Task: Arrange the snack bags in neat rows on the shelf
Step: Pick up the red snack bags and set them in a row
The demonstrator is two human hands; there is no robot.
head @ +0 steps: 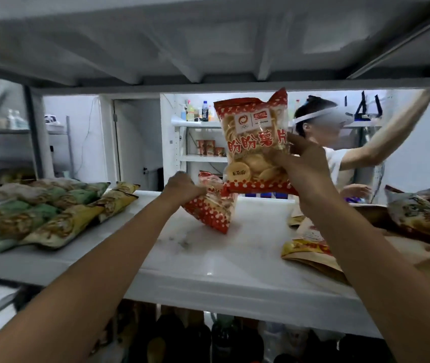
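My right hand [304,163] grips a red-and-white dotted chip bag [253,142] by its right edge and holds it upright above the white shelf [208,258]. My left hand [182,187] is closed on the top of a second red dotted bag [212,210], which leans tilted on the shelf near its back edge, just below and left of the raised bag. Green and yellow snack bags [38,213] lie in overlapping rows on the left part of the shelf.
Brown and dark snack bags [405,221] are piled on the shelf's right side under my right arm. Another person [339,153] in a white visor stands behind the shelf, one arm raised to the upper shelf [208,48]. Bottles stand on the level below.
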